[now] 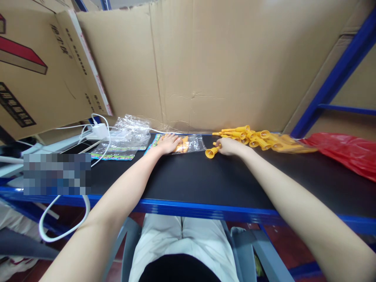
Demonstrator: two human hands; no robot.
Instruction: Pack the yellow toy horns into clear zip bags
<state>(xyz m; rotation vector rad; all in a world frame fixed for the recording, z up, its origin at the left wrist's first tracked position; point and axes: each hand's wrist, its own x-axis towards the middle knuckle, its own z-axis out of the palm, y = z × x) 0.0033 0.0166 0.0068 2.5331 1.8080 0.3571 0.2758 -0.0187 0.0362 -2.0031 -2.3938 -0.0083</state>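
Observation:
My left hand [168,144] lies flat, fingers stretched out, on a clear plastic bag [195,143] with a colourful printed edge. Orange-yellow pieces [182,145] show through the bag beside my fingers; the hand covers part of them. Just to the right, my right hand [228,146] is closed on a yellow toy horn [210,153], whose flared bell points left and toward me. Behind and to the right of that hand lies a pile of similar yellow toy horns [258,140], some of them inside clear plastic.
More clear bags [129,135] lie at the left beside a white adapter [100,131] and cables. A red plastic bag [340,150] lies at the right. Cardboard [220,70] stands behind the black tabletop [202,180], which has a blue front edge [205,206].

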